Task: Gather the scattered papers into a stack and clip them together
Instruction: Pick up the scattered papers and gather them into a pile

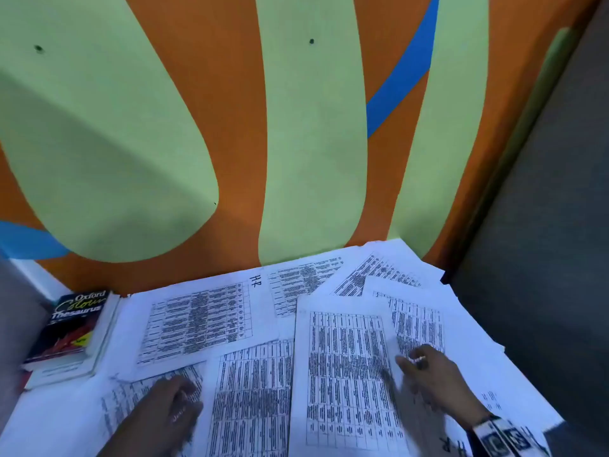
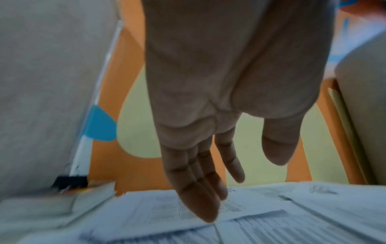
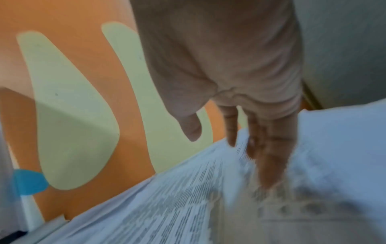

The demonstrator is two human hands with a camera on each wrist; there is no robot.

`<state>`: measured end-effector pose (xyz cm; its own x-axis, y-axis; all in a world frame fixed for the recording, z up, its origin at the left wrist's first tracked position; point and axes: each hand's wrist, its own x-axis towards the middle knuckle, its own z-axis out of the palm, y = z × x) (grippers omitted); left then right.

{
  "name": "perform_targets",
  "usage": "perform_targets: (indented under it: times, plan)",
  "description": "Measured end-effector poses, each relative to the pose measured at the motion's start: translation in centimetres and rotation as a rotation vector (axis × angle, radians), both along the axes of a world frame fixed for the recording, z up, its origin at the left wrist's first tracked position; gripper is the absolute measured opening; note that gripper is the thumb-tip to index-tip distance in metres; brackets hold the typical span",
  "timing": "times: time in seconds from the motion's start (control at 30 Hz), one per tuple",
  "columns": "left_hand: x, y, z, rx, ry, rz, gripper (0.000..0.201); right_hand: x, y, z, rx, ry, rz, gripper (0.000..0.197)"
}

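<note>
Several white papers [image 1: 346,364] printed with black tables lie scattered and overlapping across the desk. My left hand [image 1: 171,404] reaches over the sheets at the lower left, fingers straight and together just above the paper [image 2: 146,213] in the left wrist view, holding nothing. My right hand [image 1: 431,380] lies on the sheets at the lower right; its straight fingers [image 3: 269,165] press down on a paper [image 3: 188,198] there. A black binder clip [image 2: 70,181] shows at the left in the left wrist view, beside the books.
A pile of books topped by a thesaurus [image 1: 71,324] sits at the desk's left edge. An orange wall with green shapes [image 1: 230,143] rises right behind the papers. A dark grey panel [image 1: 543,225] closes the right side.
</note>
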<state>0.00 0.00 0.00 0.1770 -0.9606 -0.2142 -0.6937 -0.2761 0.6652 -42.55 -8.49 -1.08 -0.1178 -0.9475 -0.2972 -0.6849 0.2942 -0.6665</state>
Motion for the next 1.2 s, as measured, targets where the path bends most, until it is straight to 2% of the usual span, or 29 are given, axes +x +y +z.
perform_targets:
  times: [0.07, 0.1, 0.2, 0.27, 0.33, 0.43, 0.53, 0.6, 0.63, 0.73, 0.8, 0.87, 0.97, 1.07, 1.2]
  plan:
    - [0.3, -2.8, 0.6, -0.092, -0.175, -0.034, 0.025, 1.7, -0.8, -0.3, 0.039, 0.136, 0.035, 0.084]
    - [0.8, -4.2, 0.1, -0.120, -0.250, -0.042, 0.035, 2.8, -1.1, -0.5, 0.086, 0.196, 0.055, 0.095]
    - [1.5, -7.7, -1.8, -0.024, -0.431, -0.053, 0.069, 5.0, -1.6, -1.2, 0.169, 0.283, 0.054, 0.115]
    - [1.6, -9.2, -3.1, 0.066, -0.534, -0.062, 0.081, 5.5, -1.9, -1.6, 0.206, 0.312, 0.046, 0.119]
    - [1.7, -10.4, -3.6, 0.138, -0.563, -0.118, 0.084, 6.0, -2.1, -1.5, 0.225, 0.350, 0.039, 0.124]
    - [2.0, -11.3, -4.4, 0.222, -0.554, -0.228, 0.076, 6.1, -2.3, -1.6, 0.218, 0.312, -0.007, 0.131]
    - [2.4, -11.8, -5.3, 0.171, -0.592, -0.260, 0.060, 5.7, -2.8, -2.5, 0.201, 0.215, -0.079, 0.137]
    - [2.3, -12.0, -5.3, 0.132, -0.622, -0.262, 0.050, 5.4, -2.7, -2.8, 0.174, 0.123, -0.135, 0.128]
    - [2.3, -12.0, -5.2, 0.122, -0.631, -0.256, 0.047, 5.1, -2.7, -3.0, 0.138, 0.075, -0.171, 0.113]
    - [2.5, -12.4, -5.1, 0.093, -0.625, -0.248, 0.044, 3.6, -2.6, -3.1, 0.044, -0.037, -0.252, 0.049]
    - [2.6, -12.6, -4.7, 0.071, -0.627, -0.261, 0.032, 2.0, -2.8, -2.8, 0.007, -0.073, -0.298, 0.029]
    - [2.7, -13.1, -3.8, 0.054, -0.602, -0.243, 0.018, 0.5, -3.3, -2.5, 0.001, -0.017, -0.394, 0.028]
    - [3.4, -14.9, -2.5, 0.069, -0.603, -0.188, 0.015, -1.5, -3.8, -2.4, 0.140, 0.259, -0.544, 0.035]
    - [4.1, -17.8, -2.0, 0.127, -0.613, -0.154, 0.048, -2.3, -4.0, -2.6, 0.263, 0.383, -0.528, 0.046]
    - [4.5, -20.9, -2.0, 0.183, -0.603, -0.181, 0.097, -2.1, -4.1, -3.0, 0.290, 0.391, -0.524, 0.054]
